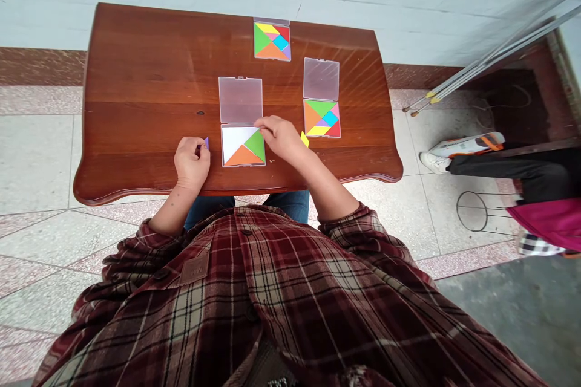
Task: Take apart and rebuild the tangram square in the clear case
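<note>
The case (232, 139) lies open, likely for access; left of it, the left hand (192, 160) pinches a purple piece (207, 142); at the case's far right corner, the right hand (280, 138) has narrow fingers, any hold unclear

The table (145, 84) is glossy wood, the cases (240, 101) smooth plastic

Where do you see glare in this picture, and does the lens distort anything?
In the head view, pale glare streaks cross the table toward its far right corner; the plaid shirt spreads widely toward the bottom, probably lens stretching; left hand and right hand look fairly sharp.
</note>
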The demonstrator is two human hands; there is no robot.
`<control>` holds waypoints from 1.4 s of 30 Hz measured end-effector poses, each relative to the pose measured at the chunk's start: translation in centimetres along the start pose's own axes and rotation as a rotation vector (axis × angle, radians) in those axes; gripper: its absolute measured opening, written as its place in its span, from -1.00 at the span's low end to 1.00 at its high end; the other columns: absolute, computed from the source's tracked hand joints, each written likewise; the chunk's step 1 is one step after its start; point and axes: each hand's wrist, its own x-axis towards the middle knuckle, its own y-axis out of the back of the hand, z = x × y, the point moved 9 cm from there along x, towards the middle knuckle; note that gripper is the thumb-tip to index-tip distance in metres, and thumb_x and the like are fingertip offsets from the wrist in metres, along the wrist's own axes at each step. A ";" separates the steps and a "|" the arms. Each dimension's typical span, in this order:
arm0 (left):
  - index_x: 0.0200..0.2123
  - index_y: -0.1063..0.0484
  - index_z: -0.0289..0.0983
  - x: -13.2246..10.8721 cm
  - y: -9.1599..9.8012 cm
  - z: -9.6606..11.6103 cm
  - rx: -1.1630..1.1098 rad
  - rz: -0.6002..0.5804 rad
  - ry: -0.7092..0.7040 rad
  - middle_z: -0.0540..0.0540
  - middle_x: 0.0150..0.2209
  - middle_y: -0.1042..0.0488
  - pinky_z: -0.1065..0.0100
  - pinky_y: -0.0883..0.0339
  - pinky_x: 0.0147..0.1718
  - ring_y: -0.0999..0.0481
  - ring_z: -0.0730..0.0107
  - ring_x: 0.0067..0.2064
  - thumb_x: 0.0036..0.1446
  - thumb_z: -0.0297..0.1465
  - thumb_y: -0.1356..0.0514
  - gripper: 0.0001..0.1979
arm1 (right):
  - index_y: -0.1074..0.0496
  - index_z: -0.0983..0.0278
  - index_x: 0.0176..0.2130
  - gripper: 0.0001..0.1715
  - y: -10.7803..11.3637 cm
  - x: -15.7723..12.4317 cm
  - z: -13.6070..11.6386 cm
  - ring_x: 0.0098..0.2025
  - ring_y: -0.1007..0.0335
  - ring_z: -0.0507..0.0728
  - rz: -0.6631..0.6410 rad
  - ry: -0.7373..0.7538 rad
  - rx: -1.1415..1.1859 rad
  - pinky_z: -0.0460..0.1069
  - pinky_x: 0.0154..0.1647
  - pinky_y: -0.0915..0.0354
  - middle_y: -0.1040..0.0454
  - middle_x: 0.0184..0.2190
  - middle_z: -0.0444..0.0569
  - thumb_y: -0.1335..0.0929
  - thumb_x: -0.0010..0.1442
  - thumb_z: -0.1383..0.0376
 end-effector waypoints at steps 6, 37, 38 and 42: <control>-0.44 -0.32 -0.21 0.0 0.0 -0.3 -0.004 0.002 0.007 -0.02 -0.42 -0.40 0.29 -0.33 -0.15 -0.39 0.34 -0.28 0.05 -0.51 -0.11 -0.92 | -0.47 0.34 -0.04 -0.62 0.2 -1.3 1.0 -0.11 -0.36 0.15 -0.035 -0.037 0.004 0.06 -0.01 -0.21 -0.46 -0.16 0.05 -0.18 0.26 0.40; -0.45 -0.31 -0.20 0.2 0.0 -0.3 -0.005 -0.004 -0.003 -0.03 -0.44 -0.35 0.24 -0.34 -0.14 -0.39 0.29 -0.28 0.07 -0.47 -0.12 -0.93 | -0.45 0.29 0.07 -0.65 -6.6 -1.3 -4.7 -0.12 -0.29 0.14 -0.325 0.179 -0.238 -0.01 -0.12 -0.14 -0.29 0.00 0.09 -0.27 0.33 0.31; -0.45 -0.31 -0.20 0.2 0.0 -0.2 -0.001 -0.004 -0.005 -0.03 -0.44 -0.35 0.24 -0.34 -0.14 -0.39 0.29 -0.28 0.06 -0.48 -0.12 -0.92 | -0.46 0.30 0.05 -0.67 -6.7 -1.5 -5.0 -0.12 -0.30 0.14 -0.335 0.185 -0.245 -0.01 -0.12 -0.14 -0.29 0.00 0.10 -0.28 0.33 0.31; -0.46 -0.30 -0.21 0.3 -0.1 -0.1 0.005 -0.009 -0.002 -0.03 -0.43 -0.35 0.24 -0.33 -0.13 -0.39 0.30 -0.28 0.06 -0.50 -0.11 -0.91 | -0.48 0.30 -0.01 -0.72 -6.8 -1.8 -5.1 -0.15 -0.29 0.13 -0.354 0.181 -0.269 0.00 -0.14 -0.13 -0.29 -0.01 0.09 -0.28 0.34 0.32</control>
